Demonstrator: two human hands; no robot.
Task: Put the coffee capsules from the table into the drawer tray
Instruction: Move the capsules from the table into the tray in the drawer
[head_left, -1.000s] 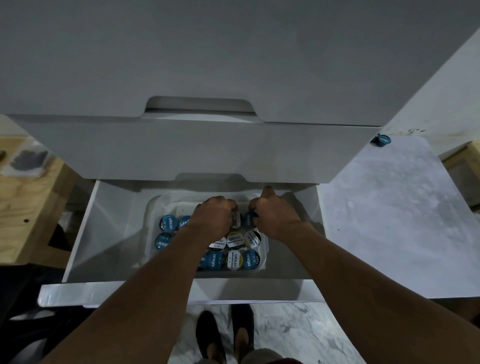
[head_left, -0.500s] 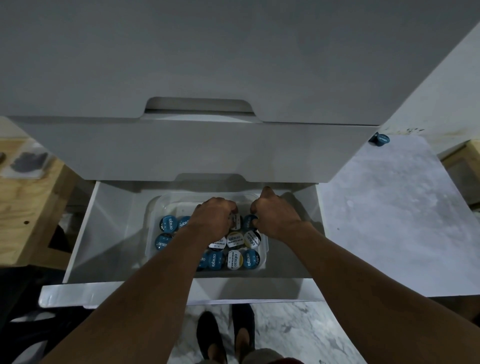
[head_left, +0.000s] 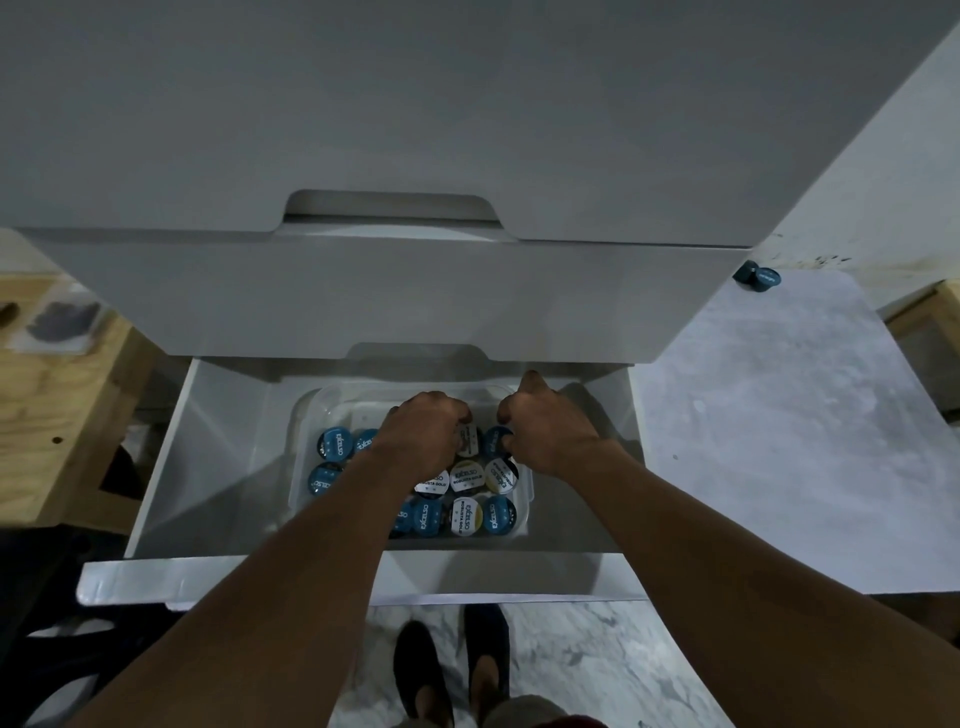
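Observation:
A clear plastic tray (head_left: 525, 501) sits inside the open white drawer (head_left: 218, 447) and holds several blue and white-gold coffee capsules (head_left: 467, 515) with their lids up. Both my hands are down in the tray's back half, fingers curled. My left hand (head_left: 423, 434) pinches a white capsule (head_left: 470, 437) at its fingertips. My right hand (head_left: 550, 436) curls around a blue capsule (head_left: 496, 441). One more blue capsule (head_left: 759, 276) lies on its side on the marbled table (head_left: 779, 415), far back right by the wall.
The shut upper drawer fronts (head_left: 389, 291) overhang the back of the open drawer. A wooden bench (head_left: 52, 415) stands to the left. My feet (head_left: 452, 670) are on the marble floor under the drawer front.
Almost nothing has moved; both hands stay in the same place in the tray with only slight finger shifts.

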